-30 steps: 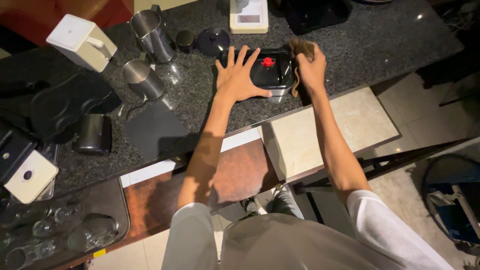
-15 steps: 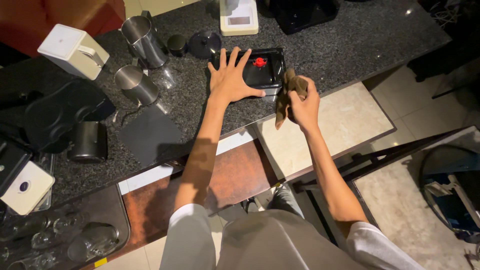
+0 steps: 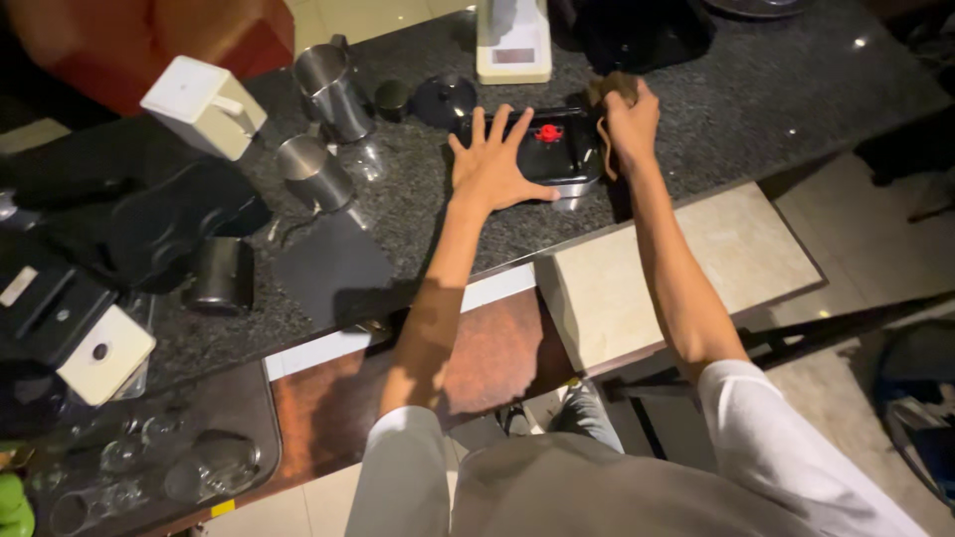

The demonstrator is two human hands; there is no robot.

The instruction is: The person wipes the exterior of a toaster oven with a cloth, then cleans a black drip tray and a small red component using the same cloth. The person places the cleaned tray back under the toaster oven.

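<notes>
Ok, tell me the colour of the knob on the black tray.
The knob on the tray is red, seen in the head view.

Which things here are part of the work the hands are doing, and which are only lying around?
In use:
left hand, flat on the black tray
right hand, gripping a brown cloth

Lying about:
two steel pitchers
white jug
black mat
glasses
</notes>
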